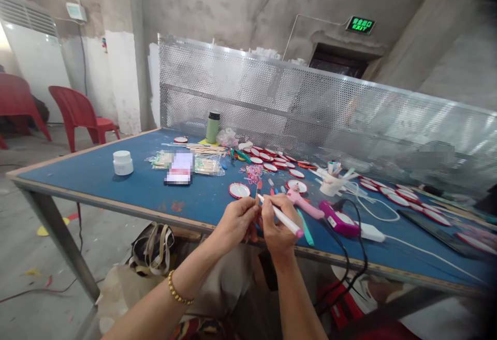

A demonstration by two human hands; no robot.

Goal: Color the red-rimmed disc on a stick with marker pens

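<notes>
Gripping smooth white pen (pixel 286 220) in right hand (pixel 278 226), pinching flat reddish strip (pixel 259 188) in left hand (pixel 237 219); curved pink tool (pixel 308 205) near right!

Smooth plastic marker (pixel 286 220), matt tabletop (pixel 89 174), shiny metal screen (pixel 240 84), rough concrete wall (pixel 217 9)

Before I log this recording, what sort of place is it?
Probably a small craft workshop, judging by the many red-rimmed white discs, what looks like a pink glue gun, and the green exit sign.
</notes>
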